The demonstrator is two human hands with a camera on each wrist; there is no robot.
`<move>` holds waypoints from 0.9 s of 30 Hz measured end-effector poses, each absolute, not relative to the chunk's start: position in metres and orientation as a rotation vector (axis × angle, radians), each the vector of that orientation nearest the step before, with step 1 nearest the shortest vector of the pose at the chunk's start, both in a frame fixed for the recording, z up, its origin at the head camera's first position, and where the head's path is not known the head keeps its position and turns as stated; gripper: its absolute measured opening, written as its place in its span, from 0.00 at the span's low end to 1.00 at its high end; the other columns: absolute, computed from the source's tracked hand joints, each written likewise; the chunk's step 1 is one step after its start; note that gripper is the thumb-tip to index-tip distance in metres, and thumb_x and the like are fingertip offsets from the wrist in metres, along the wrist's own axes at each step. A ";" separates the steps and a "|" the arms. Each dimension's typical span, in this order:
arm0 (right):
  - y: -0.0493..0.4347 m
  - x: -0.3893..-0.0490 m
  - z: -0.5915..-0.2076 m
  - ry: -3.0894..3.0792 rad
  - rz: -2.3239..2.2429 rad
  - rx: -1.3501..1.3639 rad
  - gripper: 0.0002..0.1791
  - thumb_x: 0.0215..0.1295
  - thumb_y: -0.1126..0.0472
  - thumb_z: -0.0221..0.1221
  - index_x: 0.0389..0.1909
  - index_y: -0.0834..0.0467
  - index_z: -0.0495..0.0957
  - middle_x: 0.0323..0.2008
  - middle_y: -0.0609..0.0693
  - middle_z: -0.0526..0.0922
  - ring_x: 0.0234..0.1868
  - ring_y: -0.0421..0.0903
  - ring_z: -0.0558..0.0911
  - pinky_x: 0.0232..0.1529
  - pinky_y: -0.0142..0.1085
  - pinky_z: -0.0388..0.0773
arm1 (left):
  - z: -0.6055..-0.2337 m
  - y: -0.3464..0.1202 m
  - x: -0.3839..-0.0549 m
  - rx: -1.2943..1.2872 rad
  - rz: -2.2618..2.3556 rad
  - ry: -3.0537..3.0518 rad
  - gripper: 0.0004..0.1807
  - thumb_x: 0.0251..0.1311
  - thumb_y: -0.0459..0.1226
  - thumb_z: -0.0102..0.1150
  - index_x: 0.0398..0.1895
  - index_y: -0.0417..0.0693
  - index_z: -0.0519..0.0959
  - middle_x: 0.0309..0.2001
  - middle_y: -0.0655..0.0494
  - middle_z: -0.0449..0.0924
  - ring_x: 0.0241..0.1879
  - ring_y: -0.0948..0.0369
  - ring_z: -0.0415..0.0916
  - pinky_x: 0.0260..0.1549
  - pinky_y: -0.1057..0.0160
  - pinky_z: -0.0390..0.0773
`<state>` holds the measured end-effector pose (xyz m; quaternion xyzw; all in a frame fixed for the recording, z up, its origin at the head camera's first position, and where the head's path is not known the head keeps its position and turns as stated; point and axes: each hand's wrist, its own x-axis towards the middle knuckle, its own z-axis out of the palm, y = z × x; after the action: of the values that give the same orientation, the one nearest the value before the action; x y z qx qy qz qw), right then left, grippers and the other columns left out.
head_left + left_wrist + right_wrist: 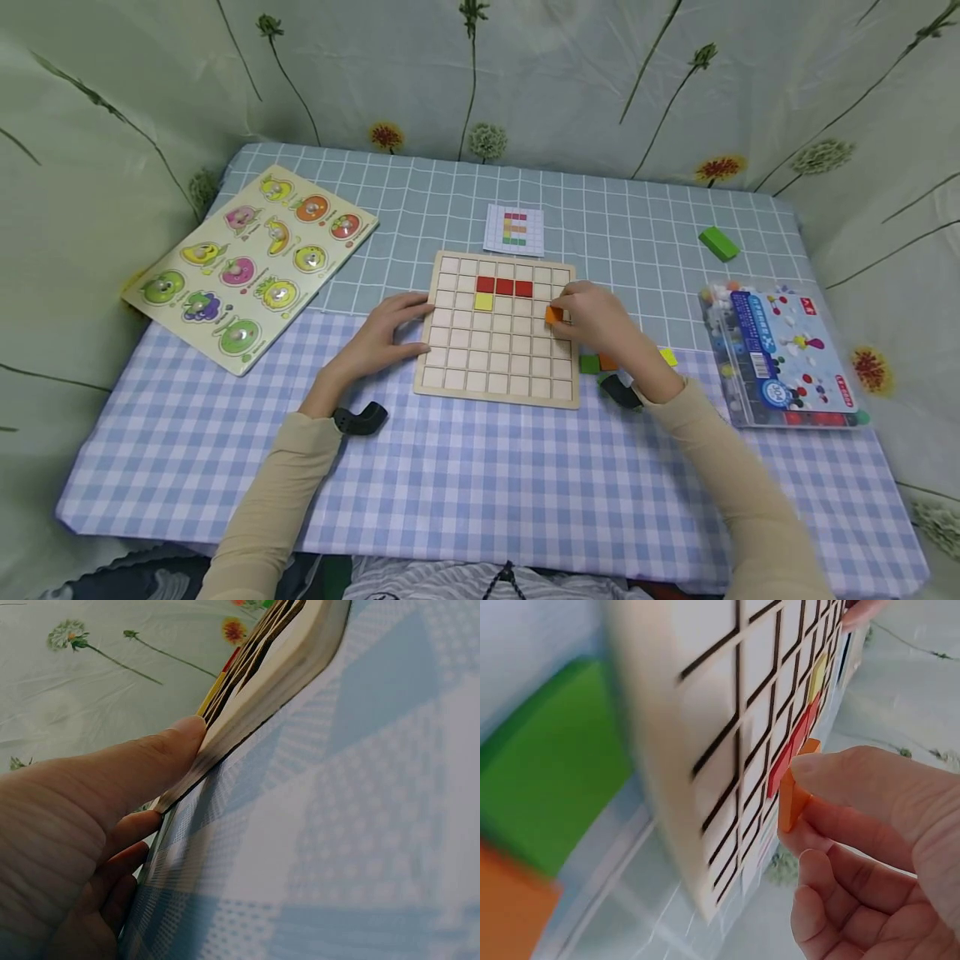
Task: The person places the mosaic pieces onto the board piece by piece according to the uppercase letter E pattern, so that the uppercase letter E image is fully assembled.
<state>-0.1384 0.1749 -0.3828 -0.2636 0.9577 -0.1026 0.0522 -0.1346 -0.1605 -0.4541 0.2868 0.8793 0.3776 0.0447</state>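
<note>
A square wooden grid board (480, 360) lies flat in the middle of the table. Three red tiles (504, 287) sit side by side in one of its upper rows, with a yellow tile (483, 301) directly below the leftmost one. My left hand (382, 333) rests at the board's left edge, thumb and fingertips touching its side. Between thumb and fingers, my right hand (603, 318) pinches an orange tile (792, 801) over the board's right side. Beyond the board lies a small card (514, 230) printed with a coloured pattern of squares.
Right of the board lie a green tile (589, 364), an orange tile (607, 362) and a yellow tile (668, 357), partly under my right forearm. A fruit puzzle board (247, 267) lies left. A clear plastic box (787, 354) and a green block (719, 243) are at the right.
</note>
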 end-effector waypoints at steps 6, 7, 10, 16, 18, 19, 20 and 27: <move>0.153 -0.144 -0.385 2.907 -0.329 -0.896 0.12 0.54 0.62 0.64 0.37 0.65 0.84 0.35 0.57 0.83 0.37 0.50 0.79 0.35 0.39 0.79 | -0.455 -0.160 -0.135 0.876 1.154 2.687 0.34 0.50 0.39 0.69 0.61 0.40 0.71 0.65 0.41 0.66 0.67 0.45 0.58 0.66 0.44 0.56; 0.149 -0.145 -0.385 2.904 -0.328 -0.901 0.12 0.54 0.63 0.64 0.38 0.65 0.84 0.35 0.57 0.83 0.38 0.50 0.79 0.35 0.39 0.80 | -0.455 -0.160 -0.135 0.877 1.151 2.689 0.34 0.50 0.39 0.69 0.61 0.40 0.71 0.65 0.41 0.66 0.67 0.45 0.58 0.66 0.44 0.56; 0.139 -0.147 -0.386 2.888 -0.323 -0.913 0.12 0.54 0.63 0.63 0.39 0.65 0.84 0.36 0.56 0.83 0.39 0.50 0.79 0.37 0.39 0.80 | -0.454 -0.160 -0.135 0.874 1.146 2.691 0.34 0.49 0.39 0.69 0.61 0.40 0.71 0.65 0.40 0.66 0.67 0.45 0.58 0.66 0.44 0.56; 0.123 -0.149 -0.388 2.861 -0.309 -0.938 0.11 0.56 0.61 0.63 0.38 0.63 0.84 0.32 0.54 0.81 0.35 0.47 0.76 0.36 0.36 0.78 | -0.454 -0.161 -0.132 0.850 1.156 2.678 0.34 0.50 0.39 0.69 0.62 0.40 0.71 0.65 0.41 0.65 0.67 0.45 0.57 0.67 0.43 0.56; 0.120 -0.149 -0.388 2.859 -0.301 -0.944 0.11 0.57 0.61 0.63 0.38 0.63 0.84 0.31 0.53 0.81 0.34 0.47 0.76 0.36 0.36 0.77 | -0.454 -0.161 -0.131 0.844 1.163 2.674 0.34 0.49 0.39 0.69 0.61 0.40 0.71 0.65 0.41 0.65 0.67 0.45 0.57 0.67 0.44 0.55; 0.119 -0.149 -0.388 2.860 -0.295 -0.948 0.11 0.57 0.61 0.63 0.38 0.62 0.84 0.32 0.53 0.81 0.35 0.47 0.76 0.36 0.36 0.78 | -0.454 -0.161 -0.131 0.848 1.156 2.680 0.34 0.49 0.39 0.69 0.61 0.40 0.71 0.65 0.41 0.65 0.67 0.45 0.58 0.67 0.44 0.55; 0.118 -0.149 -0.388 2.860 -0.294 -0.951 0.11 0.57 0.61 0.63 0.38 0.62 0.84 0.32 0.53 0.82 0.35 0.47 0.77 0.37 0.36 0.78 | -0.453 -0.161 -0.131 0.849 1.155 2.682 0.34 0.49 0.39 0.69 0.61 0.40 0.71 0.65 0.41 0.65 0.67 0.45 0.58 0.67 0.44 0.55; 0.113 -0.151 -0.391 2.871 -0.299 -0.960 0.09 0.56 0.62 0.62 0.36 0.61 0.84 0.30 0.52 0.80 0.33 0.45 0.75 0.34 0.34 0.76 | -0.453 -0.160 -0.133 0.860 1.146 2.690 0.34 0.49 0.39 0.69 0.61 0.40 0.71 0.65 0.41 0.65 0.67 0.45 0.58 0.66 0.43 0.56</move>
<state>-0.1514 0.1126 -0.3905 -0.3152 0.9426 -0.0982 0.0499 -0.1330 -0.1601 -0.4532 0.2819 0.8816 0.3755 0.0471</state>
